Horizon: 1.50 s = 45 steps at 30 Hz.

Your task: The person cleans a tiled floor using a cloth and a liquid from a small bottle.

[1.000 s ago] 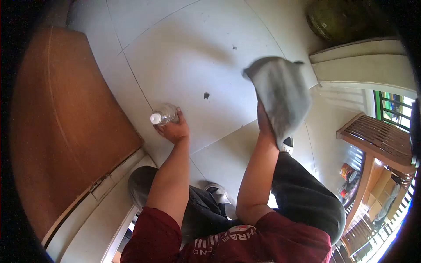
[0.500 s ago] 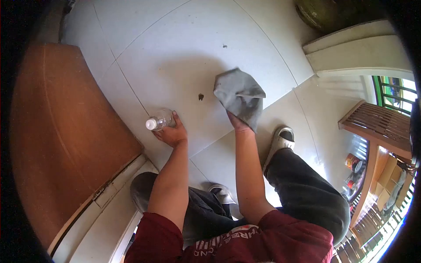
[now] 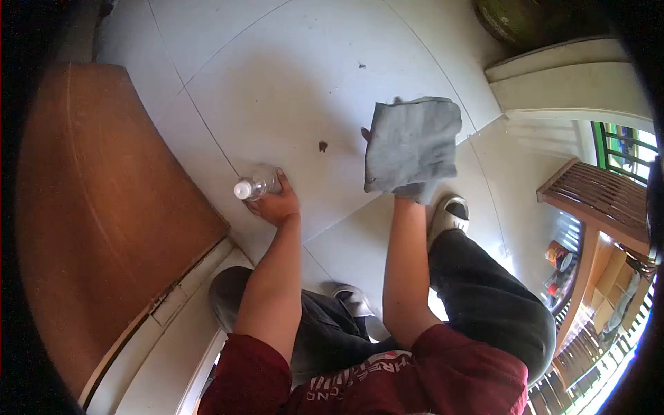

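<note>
My left hand [image 3: 278,203] is closed around a clear plastic bottle [image 3: 263,182] with a white cap, which points toward the brown panel at left. A grey cloth [image 3: 413,145] lies spread over my right hand, hiding most of it; a fingertip [image 3: 365,133] pokes out past the cloth's left edge. I hold this cloth above the pale tiled floor. Between the two hands, a small dark bit of debris [image 3: 323,146] lies on a tile, with a smaller speck [image 3: 362,66] farther up.
A brown wooden panel [image 3: 117,207] stands at left. My sandalled foot [image 3: 449,216] is just below the cloth. At right are a slatted wooden bench [image 3: 598,197], a tin [image 3: 557,255] and cardboard [image 3: 609,277]. A pale ledge [image 3: 567,86] borders the upper right.
The right hand has moved to the right with the cloth, which was bunched and folded and now spreads out flatter. The left hand stays around the bottle, nearly in place.
</note>
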Available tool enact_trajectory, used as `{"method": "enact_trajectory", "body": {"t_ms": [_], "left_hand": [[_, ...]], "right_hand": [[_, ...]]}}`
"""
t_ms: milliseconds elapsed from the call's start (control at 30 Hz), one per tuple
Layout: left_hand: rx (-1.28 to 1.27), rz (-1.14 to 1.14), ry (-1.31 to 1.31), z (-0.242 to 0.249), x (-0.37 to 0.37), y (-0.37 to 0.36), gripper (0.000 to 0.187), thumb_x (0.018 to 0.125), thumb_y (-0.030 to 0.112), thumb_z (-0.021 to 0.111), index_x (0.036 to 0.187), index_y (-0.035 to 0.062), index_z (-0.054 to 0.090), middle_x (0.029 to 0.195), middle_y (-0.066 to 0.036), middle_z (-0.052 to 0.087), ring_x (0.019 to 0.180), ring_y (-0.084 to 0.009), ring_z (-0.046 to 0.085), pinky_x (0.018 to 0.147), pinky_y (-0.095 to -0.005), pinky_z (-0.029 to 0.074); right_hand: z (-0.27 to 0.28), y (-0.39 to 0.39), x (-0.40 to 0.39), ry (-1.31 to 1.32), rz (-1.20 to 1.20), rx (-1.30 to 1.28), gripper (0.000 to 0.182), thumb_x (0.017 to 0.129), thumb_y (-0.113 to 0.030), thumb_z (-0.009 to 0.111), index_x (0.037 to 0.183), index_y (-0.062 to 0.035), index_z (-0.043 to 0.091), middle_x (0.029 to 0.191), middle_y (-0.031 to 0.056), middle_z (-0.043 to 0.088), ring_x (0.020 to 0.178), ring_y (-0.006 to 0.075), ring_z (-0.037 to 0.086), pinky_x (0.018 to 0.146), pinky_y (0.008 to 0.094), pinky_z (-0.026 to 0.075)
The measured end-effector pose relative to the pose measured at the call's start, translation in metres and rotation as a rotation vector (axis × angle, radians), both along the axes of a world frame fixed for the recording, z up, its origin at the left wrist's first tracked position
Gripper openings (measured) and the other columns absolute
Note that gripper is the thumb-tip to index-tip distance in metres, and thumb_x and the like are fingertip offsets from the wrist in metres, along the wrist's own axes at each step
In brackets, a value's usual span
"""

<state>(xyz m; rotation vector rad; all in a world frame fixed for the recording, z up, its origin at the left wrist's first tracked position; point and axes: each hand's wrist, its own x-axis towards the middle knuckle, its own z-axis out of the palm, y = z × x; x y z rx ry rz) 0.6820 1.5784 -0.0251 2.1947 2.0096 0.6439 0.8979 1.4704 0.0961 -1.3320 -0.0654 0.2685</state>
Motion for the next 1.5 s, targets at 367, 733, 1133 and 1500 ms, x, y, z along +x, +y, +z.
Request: {"method": "enact_trajectory", "body": {"t_ms": [367,733,1133,1500], "left_hand": [[-0.018,0.012,0.046,-0.005,0.001,0.003,0.094,0.083,0.054,0.075,0.148,-0.004,0.038,0.152,-0.024,0.042,0.142,-0.0425,0.036,0.122,-0.0551,0.021],[-0.052,-0.042,0.018,0.004,-0.001,0.003,0.09,0.085,0.054,0.074,0.146,-0.0048,0.044,0.151,-0.028,0.044,0.142,-0.045,0.038,0.121,-0.0558,0.023],[-0.025,0.017,-0.024,-0.006,-0.003,0.005,0.094,0.085,0.058,0.072,0.148,-0.0046,0.041,0.151,-0.028,0.043,0.144,-0.0453,0.034,0.122,-0.0558,0.021],[-0.049,0.029,0.022,-0.009,-0.003,0.004,0.093,0.083,0.053,0.075,0.147,-0.0037,0.039,0.149,-0.026,0.044,0.141,-0.043,0.037,0.121,-0.0548,0.022]], "right_hand": [[-0.053,-0.04,-0.009,0.821,0.002,0.714,0.044,0.097,-0.044,0.062,0.125,-0.0101,0.06,0.125,0.0083,0.063,0.116,0.0281,0.059,0.097,0.0476,0.052],[-0.092,-0.038,-0.057,0.53,0.035,0.799,0.055,0.102,-0.038,0.055,0.147,-0.0073,0.046,0.145,0.0137,0.052,0.129,0.0308,0.053,0.107,0.0456,0.049],[-0.01,-0.08,0.009,0.512,0.304,1.416,0.049,0.104,-0.034,0.047,0.143,-0.004,0.049,0.142,0.0163,0.055,0.1,0.0184,0.064,0.068,0.0298,0.058],[-0.029,-0.056,0.006,0.667,0.03,0.838,0.043,0.102,-0.054,0.046,0.133,-0.0245,0.056,0.124,0.0067,0.067,0.097,0.0226,0.062,0.068,0.0343,0.046]]}}
